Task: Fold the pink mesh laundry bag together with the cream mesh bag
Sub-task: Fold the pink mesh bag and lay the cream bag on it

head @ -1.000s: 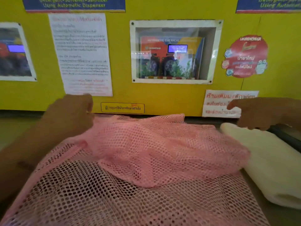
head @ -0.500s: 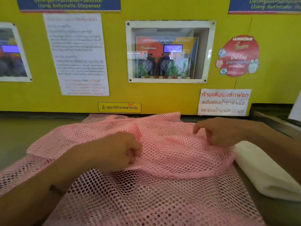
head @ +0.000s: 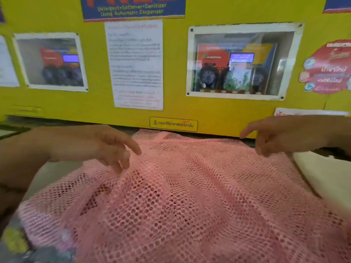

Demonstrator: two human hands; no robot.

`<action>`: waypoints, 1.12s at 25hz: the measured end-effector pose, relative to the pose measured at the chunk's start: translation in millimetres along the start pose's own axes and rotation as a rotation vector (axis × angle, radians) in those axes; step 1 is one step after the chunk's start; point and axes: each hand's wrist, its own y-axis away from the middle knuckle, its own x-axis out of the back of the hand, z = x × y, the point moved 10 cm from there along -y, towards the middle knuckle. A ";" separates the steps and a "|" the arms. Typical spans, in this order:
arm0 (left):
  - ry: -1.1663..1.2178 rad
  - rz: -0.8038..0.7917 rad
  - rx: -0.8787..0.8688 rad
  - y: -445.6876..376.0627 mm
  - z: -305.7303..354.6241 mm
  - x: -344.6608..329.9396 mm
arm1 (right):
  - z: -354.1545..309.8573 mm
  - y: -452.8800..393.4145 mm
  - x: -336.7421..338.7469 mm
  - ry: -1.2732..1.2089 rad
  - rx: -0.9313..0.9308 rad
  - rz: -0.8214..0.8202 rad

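The pink mesh laundry bag lies spread and rumpled across the counter, filling most of the lower view. The cream mesh bag lies folded at the right, partly under the pink bag's right edge. My left hand hovers over the pink bag's far left part, its fingers loosely straight and the tips touching the mesh. My right hand reaches over the far right corner, index finger stretched out, the other fingertips resting on the mesh edge. Neither hand holds anything.
A yellow machine panel with notices and two windows rises right behind the counter. Bare grey counter shows left of the pink bag. A blurred dark and yellow object sits at the bottom left corner.
Both hands have let go of the pink mesh they were pinching and moved apart toward its far corners. The raised fold has dropped, so the bag lies flatter. The view has shifted.
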 end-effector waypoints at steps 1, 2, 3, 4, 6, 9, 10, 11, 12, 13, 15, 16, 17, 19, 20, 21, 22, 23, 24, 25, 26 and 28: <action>-0.111 0.160 0.040 -0.8 -13.6 17.7 | -18.8 -11.7 -4.5 0.049 0.044 -0.007; -0.247 0.276 0.101 -0.2 -24.7 30.2 | -36.6 -22.9 -9.7 0.077 0.076 -0.016; -0.387 0.364 0.189 3.8 -37.4 39.8 | -58.6 -35.3 -14.5 0.112 0.109 -0.027; -0.503 0.427 0.283 9.5 -49.3 47.3 | -82.7 -47.8 -18.3 0.170 0.146 -0.028; -0.619 0.490 0.432 21.6 -67.4 52.6 | -129.5 -81.0 -20.3 0.310 0.230 0.008; -0.567 0.453 0.443 16.9 -78.6 34.3 | -186.4 -142.8 -19.6 0.342 0.327 0.069; -0.510 0.441 0.402 12.2 -80.0 27.8 | -204.4 -164.6 -21.0 0.332 0.350 0.091; -0.475 0.425 0.354 6.2 -81.0 21.2 | -219.2 -183.7 -24.5 0.316 0.365 0.109; -0.466 0.421 0.292 0.4 -80.0 15.6 | -230.7 -201.1 -30.6 0.301 0.372 0.116; -0.475 0.445 0.231 -3.9 -79.5 15.0 | -240.1 -216.7 -40.2 0.283 0.379 0.102; -0.480 0.540 0.120 -7.0 -74.9 22.7 | -252.8 -240.0 -65.9 0.250 0.393 0.033; -0.469 0.606 0.062 -4.8 -70.4 30.2 | -256.1 -246.6 -75.8 0.238 0.397 0.009; -0.461 0.685 0.009 -0.3 -63.2 39.1 | -256.7 -250.9 -80.3 0.225 0.391 -0.003; -0.463 0.854 -0.062 12.5 -51.2 59.3 | -249.7 -258.1 -69.1 0.206 0.351 0.011; -0.459 0.906 -0.065 18.0 -48.9 66.4 | -238.9 -261.9 -56.2 0.219 0.305 0.038; -0.452 0.922 -0.035 22.0 -48.0 70.3 | -224.0 -263.2 -41.3 0.244 0.247 0.062; -0.450 0.903 0.017 23.3 -49.8 71.2 | -202.9 -263.9 -25.7 0.292 0.175 0.084; -0.455 0.856 0.086 23.0 -53.4 68.9 | -179.7 -263.2 -12.8 0.360 0.099 0.094; -0.457 0.780 0.160 22.6 -58.9 62.2 | -159.3 -261.9 -4.6 0.423 0.037 0.091; -0.450 0.675 0.218 20.9 -63.2 50.2 | -143.7 -259.0 -0.8 0.453 -0.004 0.087; -0.455 0.560 0.254 19.5 -65.2 36.1 | -134.2 -258.0 0.5 0.454 -0.020 0.091; -0.489 0.361 0.271 19.8 -64.4 9.3 | -136.9 -258.0 -4.7 0.412 0.007 0.106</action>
